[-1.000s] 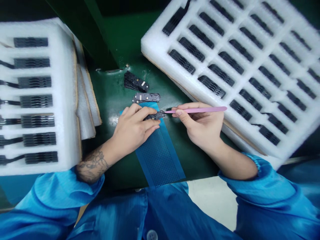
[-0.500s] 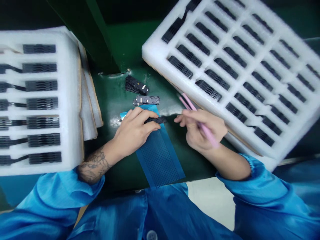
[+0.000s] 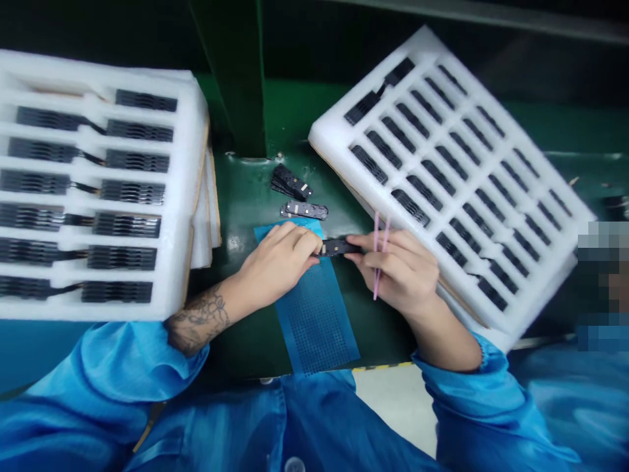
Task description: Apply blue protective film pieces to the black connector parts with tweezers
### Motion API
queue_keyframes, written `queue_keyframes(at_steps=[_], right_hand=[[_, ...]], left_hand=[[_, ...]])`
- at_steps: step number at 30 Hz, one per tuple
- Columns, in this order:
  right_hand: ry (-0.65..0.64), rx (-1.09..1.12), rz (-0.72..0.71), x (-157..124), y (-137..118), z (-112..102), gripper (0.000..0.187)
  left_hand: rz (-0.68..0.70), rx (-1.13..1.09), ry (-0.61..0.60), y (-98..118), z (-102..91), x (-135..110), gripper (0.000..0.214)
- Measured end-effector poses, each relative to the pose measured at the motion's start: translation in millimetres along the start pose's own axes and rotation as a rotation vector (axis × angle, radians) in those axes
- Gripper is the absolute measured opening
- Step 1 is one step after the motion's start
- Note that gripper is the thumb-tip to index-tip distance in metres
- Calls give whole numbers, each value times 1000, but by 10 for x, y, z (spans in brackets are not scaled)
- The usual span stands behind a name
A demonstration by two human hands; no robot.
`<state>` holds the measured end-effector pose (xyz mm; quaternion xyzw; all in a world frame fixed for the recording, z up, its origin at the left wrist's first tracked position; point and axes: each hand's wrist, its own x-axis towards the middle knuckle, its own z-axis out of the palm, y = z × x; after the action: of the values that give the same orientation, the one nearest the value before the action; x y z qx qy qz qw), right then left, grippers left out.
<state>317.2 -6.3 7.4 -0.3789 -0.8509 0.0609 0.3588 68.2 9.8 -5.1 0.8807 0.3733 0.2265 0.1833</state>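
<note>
a green work bench [image 3: 246, 196] fills the middle of the view. two big white foam trays rest on it, a stacked one on the left [image 3: 187, 196] and a tilted one on the right [image 3: 324, 141]. both trays have rows of slots, and thin black parts [image 3: 132, 226] sit in the slots. a person in a shiny blue coat [image 3: 304, 419] leans over the bench, with a drawing in ink on the left arm [image 3: 199, 320]. a long blue mesh sheet [image 3: 314, 321] lies flat between the trays. above it are a small black stack [image 3: 291, 183] and one flat black strip [image 3: 305, 210].

the left hand [image 3: 278, 262] rests on top of the blue sheet, and its curled fingers [image 3: 299, 242] press on the left end of a small black piece [image 3: 337, 247]. the right hand [image 3: 398, 272] is shut on the other end, pinching it. thin pink tweezers [image 3: 376, 288] are tucked in that hand. the black piece sits in the air between the hands, at the sheet's right edge.
</note>
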Motion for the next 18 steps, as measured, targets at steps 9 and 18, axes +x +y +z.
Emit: queue_keyframes(at_steps=[9, 18], right_hand=[[11, -14, 88, 485, 124, 426, 5], [140, 453, 367, 129, -26, 99, 44]], left_hand=[[49, 65, -64, 2, -29, 3, 12], [57, 89, 11, -26, 10, -15, 23]])
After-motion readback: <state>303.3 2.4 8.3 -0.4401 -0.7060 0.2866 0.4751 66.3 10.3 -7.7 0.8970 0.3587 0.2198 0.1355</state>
